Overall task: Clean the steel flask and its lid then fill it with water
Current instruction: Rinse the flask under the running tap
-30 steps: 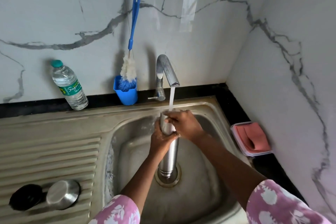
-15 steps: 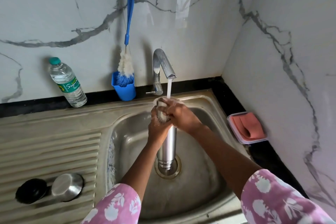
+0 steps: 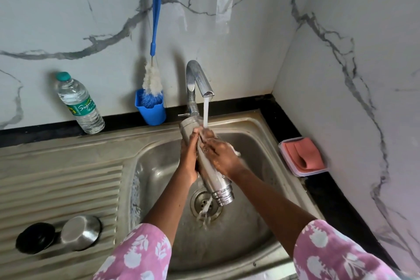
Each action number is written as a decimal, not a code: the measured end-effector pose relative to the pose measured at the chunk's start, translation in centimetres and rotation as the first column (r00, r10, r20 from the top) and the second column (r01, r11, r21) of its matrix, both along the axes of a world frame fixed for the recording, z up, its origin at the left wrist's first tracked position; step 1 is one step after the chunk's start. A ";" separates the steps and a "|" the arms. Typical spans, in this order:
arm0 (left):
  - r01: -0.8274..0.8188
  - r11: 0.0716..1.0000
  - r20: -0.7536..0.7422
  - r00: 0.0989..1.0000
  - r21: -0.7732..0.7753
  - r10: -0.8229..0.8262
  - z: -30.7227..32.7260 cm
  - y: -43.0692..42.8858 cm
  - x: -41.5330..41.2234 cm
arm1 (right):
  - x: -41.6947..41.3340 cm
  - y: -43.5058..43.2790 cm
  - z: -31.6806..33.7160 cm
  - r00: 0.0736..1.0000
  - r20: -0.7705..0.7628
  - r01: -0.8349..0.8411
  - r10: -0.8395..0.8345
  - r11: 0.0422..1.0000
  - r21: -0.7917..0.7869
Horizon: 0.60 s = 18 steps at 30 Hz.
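Far left of the tap and nearer the camera, the flask's 2 lid parts, a black stopper and a steel cap, lie touching on the draining board; whether they are washed cannot be told. Directly below the tap, the left hand wraps its fingers round the steel flask, which is held slanted, base up by the tap and mouth down, with water trickling from the mouth. Just right of that, the right hand curls its fingers over the flask body under the running stream; a pale bit at its edge may be a pad or foam. The outside wash looks under way, so rinsing and filling upright under the tap remain.
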<state>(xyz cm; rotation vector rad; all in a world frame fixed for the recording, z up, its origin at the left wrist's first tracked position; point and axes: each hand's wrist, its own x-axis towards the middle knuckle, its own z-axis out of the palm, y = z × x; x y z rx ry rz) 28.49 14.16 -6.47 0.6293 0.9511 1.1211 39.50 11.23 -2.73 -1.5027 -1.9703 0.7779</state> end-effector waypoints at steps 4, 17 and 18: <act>0.166 0.983 0.067 0.985 -0.081 -0.161 -0.2 -0.8 0.1 | -0.5 1.9 0.3 0.999 -0.022 0.039 -0.039 0.999 -0.019; 0.131 0.962 0.187 0.979 -0.239 -0.087 0.1 0.0 -1.0 | 1.3 -3.1 -1.8 0.996 0.044 -0.083 0.078 0.989 0.126; 0.143 0.957 0.186 0.978 -0.252 -0.097 0.2 0.0 -1.0 | 1.7 -3.3 -2.0 0.991 0.087 -0.113 0.103 0.987 0.119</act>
